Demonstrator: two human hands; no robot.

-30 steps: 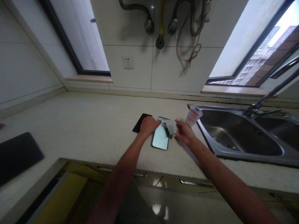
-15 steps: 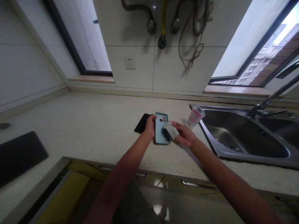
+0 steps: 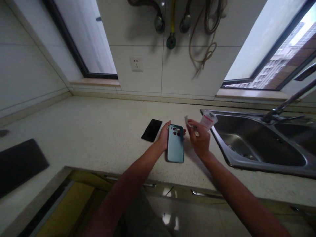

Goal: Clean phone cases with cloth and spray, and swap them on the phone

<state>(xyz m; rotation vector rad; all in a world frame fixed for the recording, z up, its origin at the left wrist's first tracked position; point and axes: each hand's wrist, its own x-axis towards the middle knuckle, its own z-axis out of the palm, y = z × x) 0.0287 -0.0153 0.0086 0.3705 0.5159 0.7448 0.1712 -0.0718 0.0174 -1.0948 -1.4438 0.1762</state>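
Daylight from the windows (image 3: pixel 283 62) lights the counter (image 3: pixel 106 131) softly, the whole view dim and slightly blurred.

Left hand (image 3: pixel 164 136) — now gripping across phone case (image 3: pixel 175 148) | right hand (image 3: pixel 200 141) — white sheet (image 3: pixel 186 119) moved clear of it

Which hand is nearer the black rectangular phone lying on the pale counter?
The left hand: it's just right of the phone, holding the blue-green rectangular phone case. The right hand is farther right, beyond the case.
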